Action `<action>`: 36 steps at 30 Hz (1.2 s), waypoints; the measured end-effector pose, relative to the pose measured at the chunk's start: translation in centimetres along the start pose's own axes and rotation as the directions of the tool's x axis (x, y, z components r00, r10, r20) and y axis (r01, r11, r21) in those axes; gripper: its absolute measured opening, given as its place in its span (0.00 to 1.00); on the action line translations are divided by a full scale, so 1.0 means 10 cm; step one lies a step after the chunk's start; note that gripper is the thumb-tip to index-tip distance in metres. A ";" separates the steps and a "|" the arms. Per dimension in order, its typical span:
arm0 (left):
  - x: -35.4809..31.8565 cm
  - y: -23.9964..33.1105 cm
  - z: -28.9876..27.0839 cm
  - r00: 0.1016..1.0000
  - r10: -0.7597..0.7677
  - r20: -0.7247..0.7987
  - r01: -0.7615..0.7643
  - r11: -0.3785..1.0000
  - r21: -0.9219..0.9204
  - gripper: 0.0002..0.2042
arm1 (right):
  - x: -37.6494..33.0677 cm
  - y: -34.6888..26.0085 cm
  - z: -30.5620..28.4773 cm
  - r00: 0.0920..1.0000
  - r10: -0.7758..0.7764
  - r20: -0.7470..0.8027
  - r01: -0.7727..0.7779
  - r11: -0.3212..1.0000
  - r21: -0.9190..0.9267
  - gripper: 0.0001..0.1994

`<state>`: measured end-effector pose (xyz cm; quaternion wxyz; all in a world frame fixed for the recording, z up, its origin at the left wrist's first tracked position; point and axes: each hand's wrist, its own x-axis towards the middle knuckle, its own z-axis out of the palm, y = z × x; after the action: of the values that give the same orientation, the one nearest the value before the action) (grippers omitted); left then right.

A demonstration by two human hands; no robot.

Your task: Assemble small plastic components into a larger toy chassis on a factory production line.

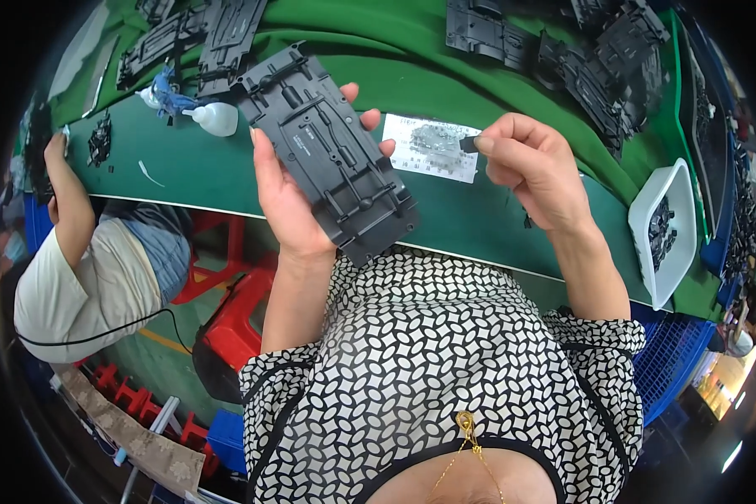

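Note:
My left hand (290, 197) grips a long black plastic chassis plate (328, 151) from beneath, its thumb along the left edge and its fingertips showing past the right edge. The plate's moulded ribs and bars face up. In my right hand (533, 164), a small flat black piece (469, 144) is pinched between thumb and fingers, apart from the plate. Below that piece lies a white printed paper (403, 155) with a shiny clear patch (437, 141) on it.
A white tray (686, 210) of small black parts stands at the right. Black plates (487, 38) lie across the far green cloth (378, 76). A white squeeze bottle (217, 118) sits left of my plate. At the far left, another person's arm (69, 193) reaches the table beside a red stool (239, 319).

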<state>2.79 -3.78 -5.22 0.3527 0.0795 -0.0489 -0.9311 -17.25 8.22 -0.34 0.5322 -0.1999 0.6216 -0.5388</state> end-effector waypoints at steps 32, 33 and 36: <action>0.17 -0.12 0.37 0.993 -0.070 -0.097 0.089 0.974 0.209 0.35 | -0.17 0.22 0.42 0.124 -0.702 0.702 0.886 -0.240 -0.397 0.18; 0.17 -0.12 0.37 0.993 -0.067 -0.101 0.089 0.971 0.223 0.35 | -0.17 0.22 0.42 0.125 -0.702 0.702 0.886 -0.240 -0.398 0.18; 0.17 -0.13 0.40 0.990 -0.054 -0.132 0.088 0.959 0.269 0.35 | -0.16 0.23 0.43 0.120 -0.704 0.700 0.892 -0.234 -0.388 0.18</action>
<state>-0.03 -3.78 -1.68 0.3069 0.1867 -0.1524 -0.9207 -12.15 8.34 -1.05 -0.0478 -0.8180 0.4246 -0.3850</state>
